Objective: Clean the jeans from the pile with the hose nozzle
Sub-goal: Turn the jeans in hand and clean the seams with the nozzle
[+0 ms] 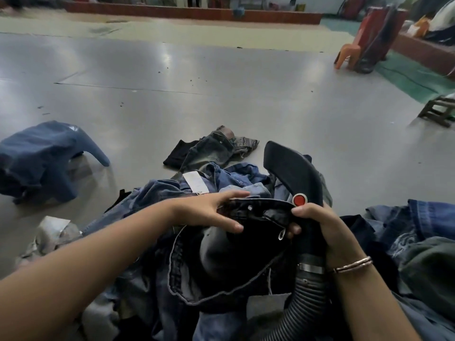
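A dark pair of jeans (pixel 229 262) lies open at the waistband on top of a pile of denim (pixel 157 195) in front of me. My left hand (pixel 209 212) pinches the waistband near its metal button, thumb under and fingers over the edge. My right hand (pixel 325 230) grips the black hose nozzle (pixel 290 168) just below its red button, and also holds the right end of the waistband. The nozzle's wide mouth points up and away. Its ribbed hose (pixel 302 306) runs down to the lower edge.
A blue garment (pixel 46 156) lies apart on the grey floor at left, and a faded pair of jeans (pixel 214 148) lies beyond the pile. More clothes (pixel 423 242) are heaped at right. An orange plastic chair (pixel 349 52) and a small wooden stool (pixel 438 112) stand far right.
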